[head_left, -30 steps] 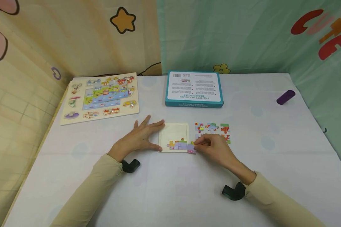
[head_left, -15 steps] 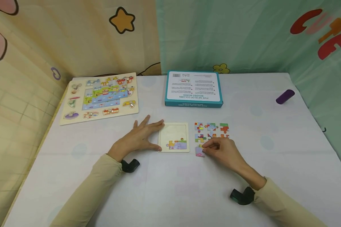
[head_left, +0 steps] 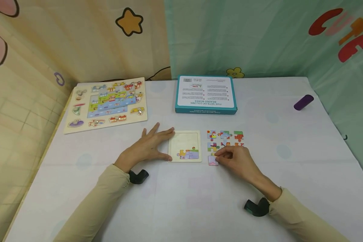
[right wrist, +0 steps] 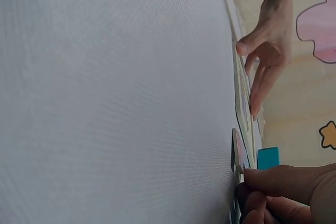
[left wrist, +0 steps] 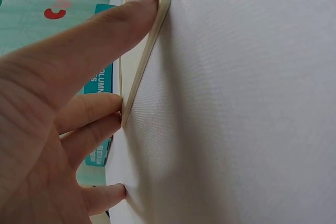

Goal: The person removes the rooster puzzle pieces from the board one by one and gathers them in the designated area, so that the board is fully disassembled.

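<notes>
My left hand (head_left: 146, 146) is spread beside a small square wooden puzzle tray (head_left: 183, 139). In the left wrist view, the thumb lies on the tray's near rim (left wrist: 148, 43) and two fingertips touch its far corner. A few joined jigsaw pieces (head_left: 190, 154) in yellow, purple and green lie along the tray's lower right. To the right, my right hand (head_left: 237, 161) pinches a purple jigsaw piece (head_left: 213, 161) between thumb and fingers. The right wrist view shows this piece (right wrist: 239, 150) tilted close over the tablecloth. Several loose jigsaw pieces (head_left: 225, 134) lie in rows behind that hand, which partly covers them.
A teal-edged box (head_left: 205, 95) lies at the back middle. At back left is a large wooden knob puzzle board (head_left: 71, 122) with pictures stacked on it. A dark purple cylinder (head_left: 304, 102) lies at far right. Curtains (head_left: 245, 37) stand behind the white-covered table.
My right hand has drawn the purple piece away from the tray's lower right corner, rightward to the loose pieces. The piece has tilted slightly in the last half second. The left hand stays put.
</notes>
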Demonstrator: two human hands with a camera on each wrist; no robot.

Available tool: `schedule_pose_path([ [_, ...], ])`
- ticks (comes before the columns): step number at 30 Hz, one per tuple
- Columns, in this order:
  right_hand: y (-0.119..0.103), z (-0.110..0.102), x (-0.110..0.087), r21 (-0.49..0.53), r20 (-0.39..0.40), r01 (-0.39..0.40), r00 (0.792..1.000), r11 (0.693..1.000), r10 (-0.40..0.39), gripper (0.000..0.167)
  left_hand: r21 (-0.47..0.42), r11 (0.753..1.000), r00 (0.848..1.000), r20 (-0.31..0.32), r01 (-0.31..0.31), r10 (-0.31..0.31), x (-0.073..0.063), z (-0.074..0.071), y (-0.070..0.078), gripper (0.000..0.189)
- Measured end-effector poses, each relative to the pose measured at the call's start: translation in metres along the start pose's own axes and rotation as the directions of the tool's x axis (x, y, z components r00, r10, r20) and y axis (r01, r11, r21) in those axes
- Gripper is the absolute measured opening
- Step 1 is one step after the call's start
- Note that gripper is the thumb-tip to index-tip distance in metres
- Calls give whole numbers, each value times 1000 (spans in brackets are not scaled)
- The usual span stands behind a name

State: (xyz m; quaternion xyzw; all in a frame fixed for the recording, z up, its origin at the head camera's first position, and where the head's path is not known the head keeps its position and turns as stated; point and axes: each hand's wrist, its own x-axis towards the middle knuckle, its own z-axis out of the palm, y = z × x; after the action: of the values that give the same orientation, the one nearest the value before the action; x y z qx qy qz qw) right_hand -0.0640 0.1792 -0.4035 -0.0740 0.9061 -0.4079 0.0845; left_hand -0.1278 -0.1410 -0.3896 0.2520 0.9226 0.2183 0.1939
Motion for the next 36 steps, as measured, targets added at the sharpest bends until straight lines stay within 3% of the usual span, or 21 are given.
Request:
schedule_pose_path([
  [16, 1, -1, 0, -2, 10, 3, 1000, 1000, -3, 8, -1, 1000, 1000, 2, 5, -5, 0, 0, 1, 96],
  [27, -10, 4, 10, -25, -34, 90, 995, 996, -90, 9, 5, 1000, 1000, -1, 5, -5, 0, -1, 1, 97],
  [36, -35, 24, 29, 8, 77, 158, 984, 987, -158, 18, 5, 1000, 1000, -2, 1, -1, 0, 0, 0, 96],
])
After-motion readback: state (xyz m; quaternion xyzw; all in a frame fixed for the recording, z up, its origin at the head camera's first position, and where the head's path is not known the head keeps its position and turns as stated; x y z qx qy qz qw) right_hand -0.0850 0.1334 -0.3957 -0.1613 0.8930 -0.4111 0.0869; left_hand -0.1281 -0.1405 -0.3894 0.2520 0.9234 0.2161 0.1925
